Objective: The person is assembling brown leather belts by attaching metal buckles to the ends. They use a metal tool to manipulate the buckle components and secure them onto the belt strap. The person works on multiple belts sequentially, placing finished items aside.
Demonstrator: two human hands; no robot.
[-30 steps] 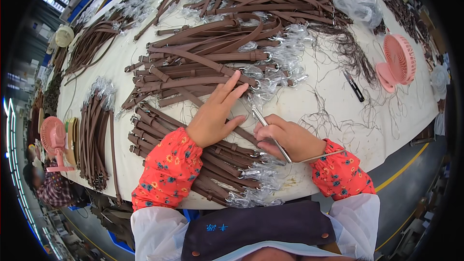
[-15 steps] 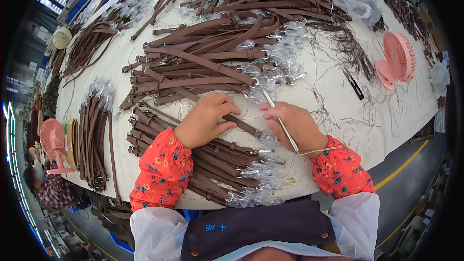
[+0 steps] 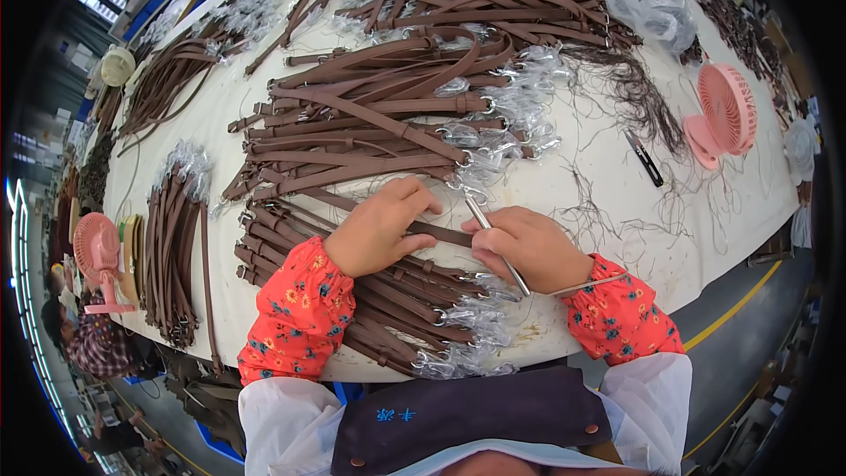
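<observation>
The left hand (image 3: pixel 381 234) lies curled over a brown leather strap (image 3: pixel 436 234) at the near edge of the counter (image 3: pixel 582 159), its fingers pressing the strap down onto the pile beneath; the right hand (image 3: pixel 527 245) has its grip pinched around a thin metal tool (image 3: pixel 495 245), whose tip points far and left toward the strap's end just beside the left fingertips. The strap rests across a near heap of like brown straps (image 3: pixel 388 291), their buckle ends wrapped in clear plastic (image 3: pixel 467 339). No box or tray holds anything here (the straps simply lie in loose piles): a larger heap (image 3: pixel 370 115) sits farther off in the middle, another bundle (image 3: pixel 176 238) lies to the left, and more crowd the far edge. The pale counter is strewn with dark thread clippings (image 3: pixel 634 97); small black snips (image 3: pixel 645 159) lie to the right, near a pink desk fan (image 3: pixel 724 115). A second pink fan (image 3: pixel 95 256) stands at the left edge. Beyond the right edge, grey floor with a yellow line (image 3: pixel 731 313) shows.
</observation>
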